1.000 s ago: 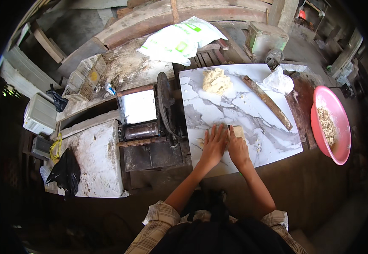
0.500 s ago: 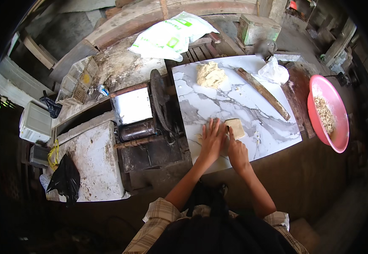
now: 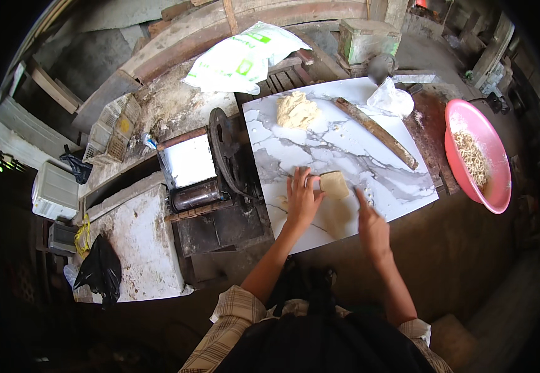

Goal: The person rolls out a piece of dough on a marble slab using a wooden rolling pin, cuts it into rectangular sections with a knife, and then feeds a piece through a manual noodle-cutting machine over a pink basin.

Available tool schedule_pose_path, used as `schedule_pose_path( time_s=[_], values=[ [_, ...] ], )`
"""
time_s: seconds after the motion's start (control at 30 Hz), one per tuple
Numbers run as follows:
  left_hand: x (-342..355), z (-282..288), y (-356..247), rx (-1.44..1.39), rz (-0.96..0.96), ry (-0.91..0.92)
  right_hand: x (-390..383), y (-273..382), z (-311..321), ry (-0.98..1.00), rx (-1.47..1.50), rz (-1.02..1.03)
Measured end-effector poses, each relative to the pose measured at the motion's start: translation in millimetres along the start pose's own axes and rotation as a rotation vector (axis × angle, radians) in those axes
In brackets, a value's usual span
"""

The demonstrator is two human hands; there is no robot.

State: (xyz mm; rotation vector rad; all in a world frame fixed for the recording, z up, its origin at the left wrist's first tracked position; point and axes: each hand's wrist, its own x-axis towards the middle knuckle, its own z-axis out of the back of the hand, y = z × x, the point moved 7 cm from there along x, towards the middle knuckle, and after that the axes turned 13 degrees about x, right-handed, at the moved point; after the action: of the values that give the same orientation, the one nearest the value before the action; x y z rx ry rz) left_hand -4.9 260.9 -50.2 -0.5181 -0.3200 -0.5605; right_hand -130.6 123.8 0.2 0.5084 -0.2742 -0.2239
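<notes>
A flat, squarish slab of pale dough point(image 3: 334, 184) lies on the marble-patterned board point(image 3: 394, 193). My left hand point(image 3: 302, 200) rests at the slab's left edge with fingers apart, the index fingertip and thumb close to the dough. To the right of the slab, my right hand point(image 3: 373, 229) is slightly blurred. Its index finger points forward while the others curl in, and what they grip cannot be made out. Farther back on the board sit a rough lump of dough point(image 3: 297, 110) and a long wooden stick point(image 3: 377, 133).
A pink basin point(image 3: 493, 155) holding cut noodle-like strips stands at the right. Left of the board is a roller machine point(image 3: 195, 194) with a dark wheel. A white plastic bag point(image 3: 400, 99), a white-and-green sack point(image 3: 235, 65) and a crate point(image 3: 113, 130) lie farther back.
My right hand has moved right, away from the slab. My left hand has shifted slightly left, its thumb and index finger now at the slab's left edge. The whole view has shifted a little.
</notes>
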Motion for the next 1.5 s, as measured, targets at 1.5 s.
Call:
schedule_pose_path(
  time_s=[1.5],
  values=[
    [180.0, -15.7, 85.1, -0.16, 0.279, -0.168, 270.9, -22.2, -92.1, -0.32, 0.302, -0.155]
  ],
)
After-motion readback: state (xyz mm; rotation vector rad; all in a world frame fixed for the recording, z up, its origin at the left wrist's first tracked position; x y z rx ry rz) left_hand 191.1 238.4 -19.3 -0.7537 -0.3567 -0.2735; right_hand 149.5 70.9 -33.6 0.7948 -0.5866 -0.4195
